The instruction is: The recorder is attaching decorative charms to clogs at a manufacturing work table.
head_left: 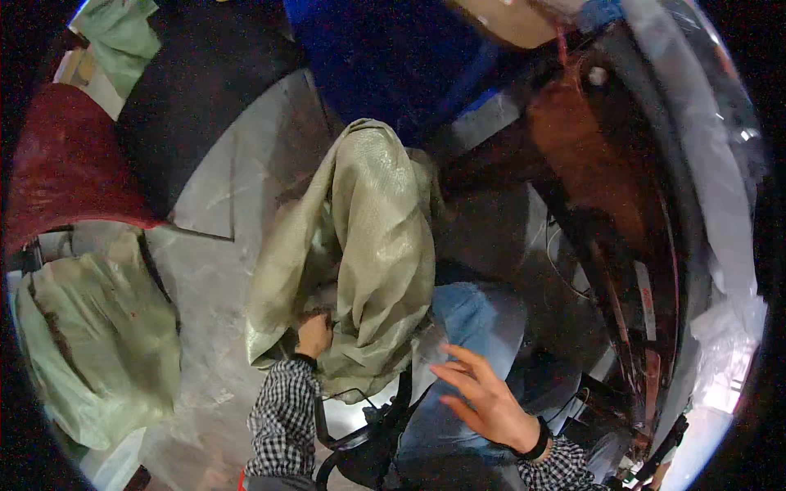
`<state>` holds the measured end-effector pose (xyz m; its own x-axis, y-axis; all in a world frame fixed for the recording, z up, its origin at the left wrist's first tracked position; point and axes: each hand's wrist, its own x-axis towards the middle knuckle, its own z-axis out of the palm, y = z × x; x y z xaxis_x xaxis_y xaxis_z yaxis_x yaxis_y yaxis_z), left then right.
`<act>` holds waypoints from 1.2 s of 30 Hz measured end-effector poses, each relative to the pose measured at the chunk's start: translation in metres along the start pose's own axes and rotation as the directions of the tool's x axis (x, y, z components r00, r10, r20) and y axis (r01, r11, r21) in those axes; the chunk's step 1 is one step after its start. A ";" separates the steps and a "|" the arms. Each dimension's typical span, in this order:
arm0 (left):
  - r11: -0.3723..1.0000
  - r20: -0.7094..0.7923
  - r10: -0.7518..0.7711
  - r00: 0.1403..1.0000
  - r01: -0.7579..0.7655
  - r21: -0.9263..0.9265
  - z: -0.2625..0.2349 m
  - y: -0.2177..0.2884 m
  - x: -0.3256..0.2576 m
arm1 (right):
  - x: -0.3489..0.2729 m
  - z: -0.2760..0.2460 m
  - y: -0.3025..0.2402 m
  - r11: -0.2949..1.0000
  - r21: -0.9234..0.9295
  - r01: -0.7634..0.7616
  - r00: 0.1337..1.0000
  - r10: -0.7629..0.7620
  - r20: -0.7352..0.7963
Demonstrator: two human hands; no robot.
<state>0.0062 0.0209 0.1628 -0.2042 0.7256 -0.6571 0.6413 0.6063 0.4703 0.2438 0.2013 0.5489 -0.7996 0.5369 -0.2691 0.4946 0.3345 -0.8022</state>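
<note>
A crumpled, pale olive woven sack [381, 221] stands draped in the middle, its folds rising to a rounded top. Low on its left side, my left hand [315, 334] reaches in among the folds. Its fingers are dark and partly hidden, so their grip does not show. To the right of the sack, my right hand [483, 401] hovers in front of my jeans [467, 319] with its fingers apart and nothing in them. Both wrists carry dark bands below checked sleeves.
Another green sack [106, 335] lies at the left, below a dark red cloth [74, 159]. Blue sheeting [393, 65] spreads at the far side. A brown, dark-framed structure [598, 164] stands on the right, near pale plastic sheeting [725, 204]. Grey floor [205, 303] shows between the sacks.
</note>
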 end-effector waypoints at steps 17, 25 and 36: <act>0.573 -0.913 0.319 0.253 -0.819 -0.027 -0.277 0.305 -0.349 | -0.205 -0.040 -0.081 0.945 0.165 0.282 0.934 -0.231 -0.274; 0.212 -0.837 0.496 -0.230 -0.903 0.374 -0.259 0.475 -0.521 | -0.315 -0.106 -0.124 0.384 0.830 0.405 0.914 -0.196 -0.355; -0.509 -0.055 0.860 -0.507 -0.860 -0.036 -0.096 0.704 -0.606 | -0.471 -0.129 -0.030 0.523 0.770 0.367 0.912 -0.040 -0.407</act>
<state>0.5101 0.0389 0.9489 0.6146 0.1714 0.7700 -0.1777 -0.9209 0.3469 0.6493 0.0381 0.7685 -0.6105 0.7920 0.0038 -0.2969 -0.2244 -0.9282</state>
